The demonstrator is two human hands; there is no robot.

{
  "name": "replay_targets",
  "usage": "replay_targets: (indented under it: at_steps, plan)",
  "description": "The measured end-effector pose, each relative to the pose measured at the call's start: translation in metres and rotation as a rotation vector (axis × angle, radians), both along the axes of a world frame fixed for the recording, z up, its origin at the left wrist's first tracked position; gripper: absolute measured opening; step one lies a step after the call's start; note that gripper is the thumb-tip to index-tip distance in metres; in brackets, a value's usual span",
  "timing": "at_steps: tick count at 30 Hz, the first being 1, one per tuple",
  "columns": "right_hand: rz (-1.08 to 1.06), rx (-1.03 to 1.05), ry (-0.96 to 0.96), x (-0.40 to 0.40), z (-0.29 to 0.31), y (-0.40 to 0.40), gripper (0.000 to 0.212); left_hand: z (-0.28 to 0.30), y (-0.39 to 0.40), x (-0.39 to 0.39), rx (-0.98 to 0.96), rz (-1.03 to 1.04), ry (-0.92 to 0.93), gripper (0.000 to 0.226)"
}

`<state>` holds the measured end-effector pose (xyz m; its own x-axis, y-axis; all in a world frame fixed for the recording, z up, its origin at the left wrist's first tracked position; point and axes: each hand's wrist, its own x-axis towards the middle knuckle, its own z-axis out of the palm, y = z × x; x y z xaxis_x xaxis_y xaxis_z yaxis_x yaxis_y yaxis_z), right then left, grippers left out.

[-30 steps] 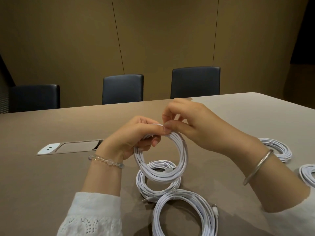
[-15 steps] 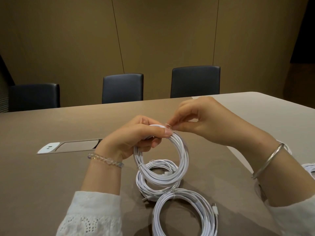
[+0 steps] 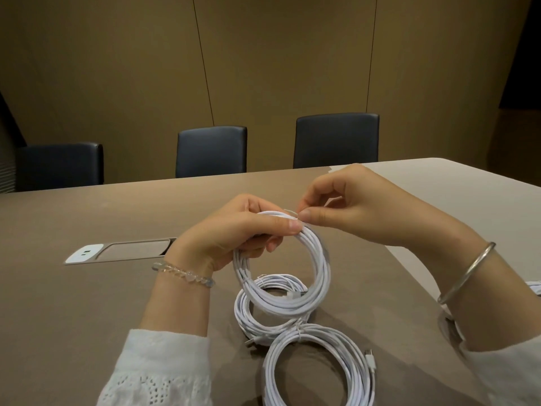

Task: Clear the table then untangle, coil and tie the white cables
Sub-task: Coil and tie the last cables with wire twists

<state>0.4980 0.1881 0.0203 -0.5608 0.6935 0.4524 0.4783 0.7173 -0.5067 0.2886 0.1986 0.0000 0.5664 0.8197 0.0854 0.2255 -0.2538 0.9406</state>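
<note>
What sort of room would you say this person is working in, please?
Most likely a meeting room: a long table with a built-in power socket panel, dark chairs lined along its far side, and plain panelled walls.

cables (image 3: 319, 276): smooth plastic | table (image 3: 87, 303): matt | chairs (image 3: 211, 150): perhaps leather

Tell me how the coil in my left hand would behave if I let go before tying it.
The coil would probably spring loose, since only the left hand bunches its loops while the right hand pinches a thin tie. It looks light and floppy, hanging from that one grip.
</note>
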Motion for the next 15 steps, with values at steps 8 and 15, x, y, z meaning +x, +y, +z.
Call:
replay_targets:
  at_steps: [8, 15]
  plan:
    - [-0.295, 0.081, 0.172, -0.002, -0.007, 0.01, 0.015, 0.007, -0.008, 0.035, 0.563, 0.427, 0.205, 0.014]
    - [-0.452, -0.077, 0.572, -0.013, -0.015, 0.014, 0.019, -0.005, -0.008, 0.062, 1.151, 0.657, 0.413, 0.032]
